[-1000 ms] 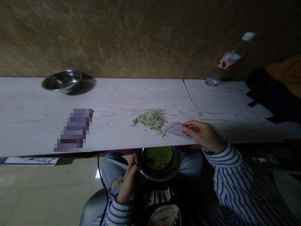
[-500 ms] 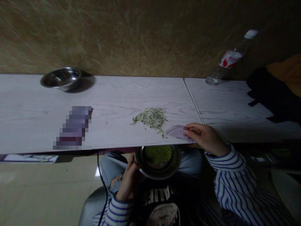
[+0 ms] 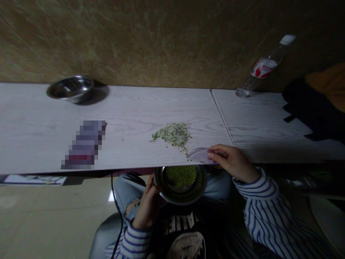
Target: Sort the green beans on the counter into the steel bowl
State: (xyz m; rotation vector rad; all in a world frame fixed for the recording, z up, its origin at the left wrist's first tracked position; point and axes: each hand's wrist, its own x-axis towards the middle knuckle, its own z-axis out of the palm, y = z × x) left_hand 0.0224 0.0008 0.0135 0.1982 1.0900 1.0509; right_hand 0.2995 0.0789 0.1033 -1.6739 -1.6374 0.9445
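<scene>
Over tabletop [image 3: 129, 122], right hand [image 3: 232, 159] seemingly palm-down

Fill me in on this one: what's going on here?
A person sits at a table. Their left hand grips a bowl just below the table's front edge, with green beans in it. The right hand holds a purple protractor at that edge, close to a pile of white grains mixed with green bits. A second bowl and a bottle stand near the wall.
</scene>
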